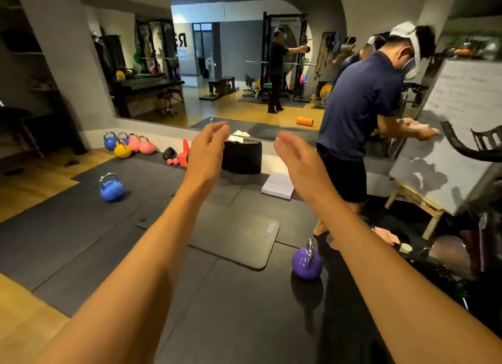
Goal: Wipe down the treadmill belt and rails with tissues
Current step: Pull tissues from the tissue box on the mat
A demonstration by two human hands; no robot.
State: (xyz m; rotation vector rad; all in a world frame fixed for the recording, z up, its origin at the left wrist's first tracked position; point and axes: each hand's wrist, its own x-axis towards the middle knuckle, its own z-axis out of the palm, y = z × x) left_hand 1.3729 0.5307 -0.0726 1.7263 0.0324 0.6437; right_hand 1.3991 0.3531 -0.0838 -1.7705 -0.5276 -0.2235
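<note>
No treadmill anywhere in this shot, so I'd say we're at the go-get-tissues step. Biggest thing is the dark grey rubber floor matting (pixel 81 228) spread out under both arms. Beyond the fingertips, between the two hands, sits a squat black round tub (pixel 241 157). Below the right fingers lies a flat white rectangular pack (pixel 278 185), maybe tissues, can't tell. A round purple kettlebell (pixel 307 263) stands on the mat well back from the fingers, by the right forearm. Left hand (pixel 209 143) and right hand (pixel 294 157) are held out, palms facing each other, fingers loose and a bit curved, holding nothing. Smallest: crumpled white paper bits (pixel 239 136) on the tub's top, just past the left fingertips. My tip: take a decent wad, not one sheet, and step around that kettlebell.
</note>
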